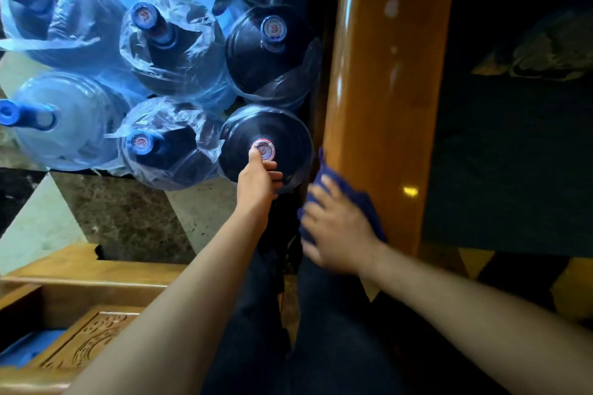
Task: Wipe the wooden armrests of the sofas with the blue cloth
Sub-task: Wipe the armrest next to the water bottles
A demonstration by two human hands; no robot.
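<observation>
A blue cloth [345, 189] is pressed flat against the left side of a glossy wooden armrest [385, 90], near its lower end, under the spread fingers of the right hand [337, 228]. The left hand [258, 181] rests on a water jug [266, 144] just beside the armrest, thumb touching its cap and fingers loosely curled, holding nothing.

I am getting only 1 view, from the head camera, and it is looking steeply down past both forearms. It is sitting close over the wooden armrest [385, 99] at right, with water jugs [266, 151] at left and the floor [128, 218] below.
</observation>
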